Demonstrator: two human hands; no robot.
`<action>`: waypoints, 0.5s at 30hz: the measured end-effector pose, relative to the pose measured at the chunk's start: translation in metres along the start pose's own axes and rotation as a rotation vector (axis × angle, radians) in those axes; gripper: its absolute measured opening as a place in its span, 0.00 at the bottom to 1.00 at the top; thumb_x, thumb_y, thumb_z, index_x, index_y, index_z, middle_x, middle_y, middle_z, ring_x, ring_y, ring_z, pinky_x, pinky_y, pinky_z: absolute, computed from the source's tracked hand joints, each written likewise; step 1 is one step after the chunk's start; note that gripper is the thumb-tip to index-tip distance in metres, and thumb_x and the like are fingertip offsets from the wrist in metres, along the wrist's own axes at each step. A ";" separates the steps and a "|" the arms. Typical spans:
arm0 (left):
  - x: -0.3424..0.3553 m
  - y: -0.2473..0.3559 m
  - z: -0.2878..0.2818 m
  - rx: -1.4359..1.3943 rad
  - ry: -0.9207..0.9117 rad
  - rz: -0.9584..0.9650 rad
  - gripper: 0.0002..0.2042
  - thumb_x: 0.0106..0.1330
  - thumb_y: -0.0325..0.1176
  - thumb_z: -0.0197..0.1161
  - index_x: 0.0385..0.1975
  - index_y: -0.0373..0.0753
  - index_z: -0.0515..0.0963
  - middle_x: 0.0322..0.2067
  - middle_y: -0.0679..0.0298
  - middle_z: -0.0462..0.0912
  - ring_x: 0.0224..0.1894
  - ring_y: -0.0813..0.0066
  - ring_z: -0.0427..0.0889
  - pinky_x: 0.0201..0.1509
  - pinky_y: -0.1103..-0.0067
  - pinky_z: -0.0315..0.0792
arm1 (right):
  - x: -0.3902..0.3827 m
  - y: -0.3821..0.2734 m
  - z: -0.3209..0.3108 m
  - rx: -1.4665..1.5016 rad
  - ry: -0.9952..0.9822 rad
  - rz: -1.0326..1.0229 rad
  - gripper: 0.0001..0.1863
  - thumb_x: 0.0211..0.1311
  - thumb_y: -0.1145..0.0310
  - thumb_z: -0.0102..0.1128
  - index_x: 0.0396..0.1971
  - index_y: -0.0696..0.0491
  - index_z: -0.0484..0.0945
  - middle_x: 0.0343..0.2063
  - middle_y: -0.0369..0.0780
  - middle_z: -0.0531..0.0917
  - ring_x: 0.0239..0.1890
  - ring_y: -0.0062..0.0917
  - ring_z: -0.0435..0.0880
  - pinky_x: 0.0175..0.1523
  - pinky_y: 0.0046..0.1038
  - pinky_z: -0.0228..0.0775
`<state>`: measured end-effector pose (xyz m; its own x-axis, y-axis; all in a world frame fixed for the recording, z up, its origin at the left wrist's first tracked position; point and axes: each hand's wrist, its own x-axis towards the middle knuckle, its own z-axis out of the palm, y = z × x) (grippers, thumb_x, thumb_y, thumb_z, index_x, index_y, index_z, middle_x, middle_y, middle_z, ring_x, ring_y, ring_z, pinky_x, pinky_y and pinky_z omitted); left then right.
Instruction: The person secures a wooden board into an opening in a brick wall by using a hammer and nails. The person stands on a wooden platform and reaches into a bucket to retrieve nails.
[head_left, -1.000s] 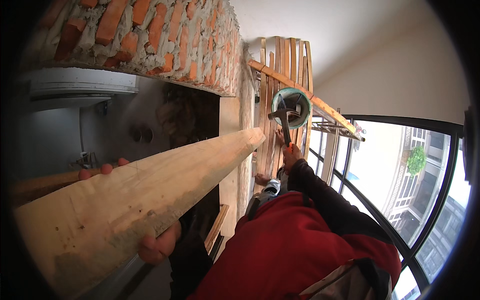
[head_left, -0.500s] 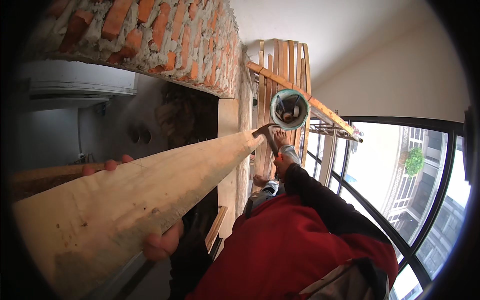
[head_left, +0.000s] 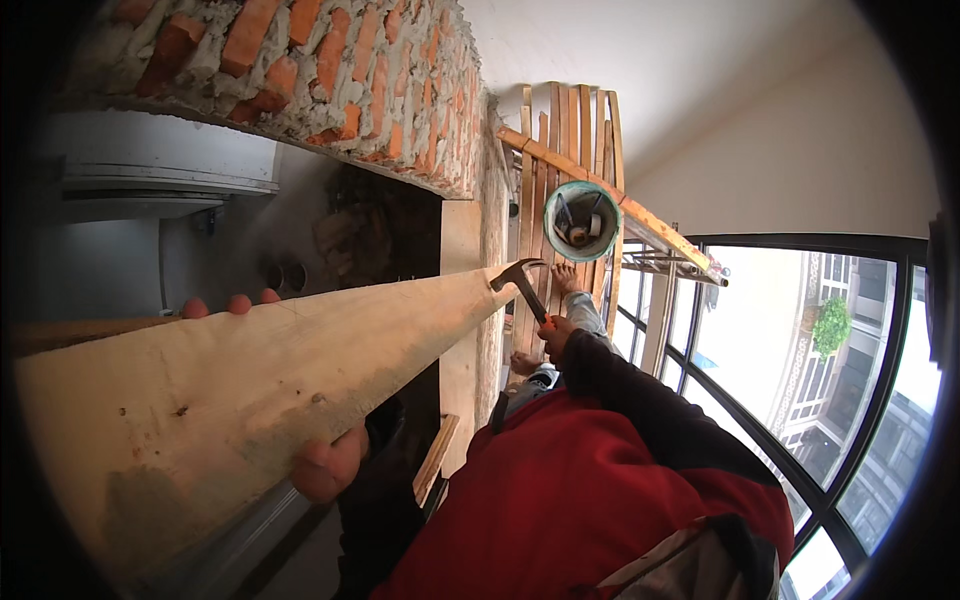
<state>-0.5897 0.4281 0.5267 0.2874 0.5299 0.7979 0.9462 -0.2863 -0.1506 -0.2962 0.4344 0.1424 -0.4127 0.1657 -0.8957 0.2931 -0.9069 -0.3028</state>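
Observation:
A long pale wooden board (head_left: 240, 390) slants across the left half of the view, from close by at the lower left to its far end in the middle. My left hand (head_left: 330, 465) grips it, thumb at the near edge and fingertips showing over the opposite edge. Around the handle of a claw hammer (head_left: 522, 277) my right hand (head_left: 558, 335) is closed. The hammer's head touches or lies right against the board's far end; which of the two I cannot tell. Grey stains and small knots mark the board's face.
Below me is a platform of wooden slats (head_left: 548, 130), where my bare feet stand. A green-rimmed bucket (head_left: 581, 222) with tools inside stands there beside a diagonal timber (head_left: 600, 185). Rough brickwork (head_left: 330, 80) borders a dark opening at left; black-framed windows (head_left: 800, 340) stand at right.
My right hand and the hammer have shifted slightly left, the hammer head now further over the board's end. The board has tilted a little in my left hand.

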 end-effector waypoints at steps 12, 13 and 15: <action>-0.007 0.027 0.016 -0.617 0.366 -0.535 0.40 0.54 0.47 0.39 0.67 0.29 0.52 0.60 0.32 0.63 0.55 0.43 0.74 0.57 0.57 0.74 | 0.038 0.016 -0.030 0.281 -0.123 0.189 0.09 0.63 0.63 0.55 0.40 0.46 0.68 0.15 0.36 0.69 0.12 0.26 0.69 0.13 0.34 0.56; -0.006 0.029 0.017 -0.628 0.372 -0.546 0.41 0.54 0.47 0.40 0.68 0.29 0.51 0.61 0.32 0.62 0.56 0.44 0.74 0.57 0.57 0.74 | 0.042 0.021 -0.035 0.283 -0.129 0.162 0.10 0.62 0.63 0.55 0.40 0.47 0.68 0.15 0.35 0.68 0.12 0.26 0.69 0.13 0.34 0.57; -0.007 0.033 0.015 -0.633 0.396 -0.604 0.41 0.54 0.47 0.41 0.68 0.29 0.50 0.62 0.33 0.61 0.57 0.44 0.73 0.58 0.57 0.73 | 0.008 -0.003 -0.020 0.227 0.028 0.094 0.10 0.62 0.63 0.56 0.41 0.48 0.69 0.15 0.35 0.68 0.12 0.24 0.69 0.14 0.33 0.58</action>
<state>-0.5582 0.4272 0.5074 -0.4033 0.4544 0.7943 0.6290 -0.4928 0.6013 -0.2830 0.4465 0.1297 -0.3674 0.0840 -0.9263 0.1266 -0.9821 -0.1393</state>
